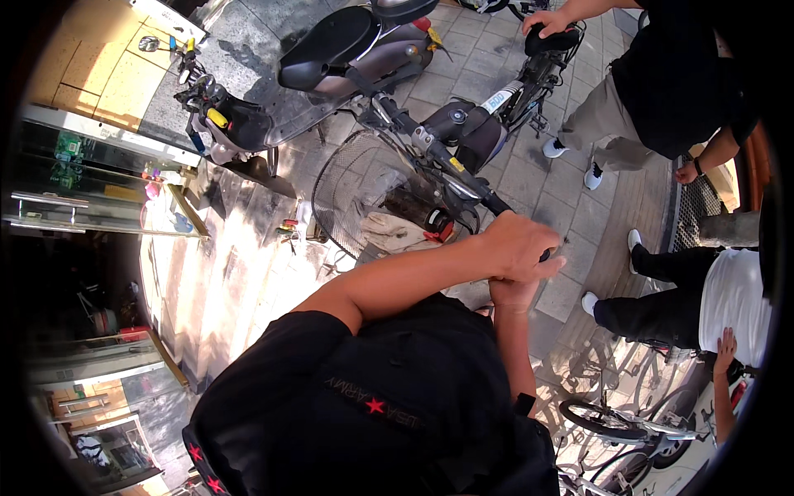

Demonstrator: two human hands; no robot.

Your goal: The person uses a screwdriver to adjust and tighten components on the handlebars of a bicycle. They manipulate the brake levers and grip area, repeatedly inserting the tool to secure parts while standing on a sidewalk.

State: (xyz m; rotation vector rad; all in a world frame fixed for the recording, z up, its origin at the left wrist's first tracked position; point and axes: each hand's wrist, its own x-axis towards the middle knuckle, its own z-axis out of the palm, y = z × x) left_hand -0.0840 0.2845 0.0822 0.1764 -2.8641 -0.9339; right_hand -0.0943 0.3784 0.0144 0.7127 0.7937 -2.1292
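Observation:
My left hand (529, 246) reaches across my body and wraps around the right-end grip of a bicycle handlebar (473, 183); the grip's black tip shows past my fingers. Just below it, my right hand (511, 291) is raised close to the same grip, its fingers hidden behind the left hand. Ahead of me stands the bicycle, with a large black wire basket (324, 186) at its front. In the basket lie a pale cloth (395, 233) and a dark cylindrical object (413, 212) with a red part at one end.
A dark scooter (331, 54) is parked to the left of the bicycle. Someone in black rests a hand on the bicycle's saddle (556, 40). A second person in a white shirt (736, 306) stands at right. Bicycles (612, 426) are parked lower right; glass doors (91, 211) stand at left.

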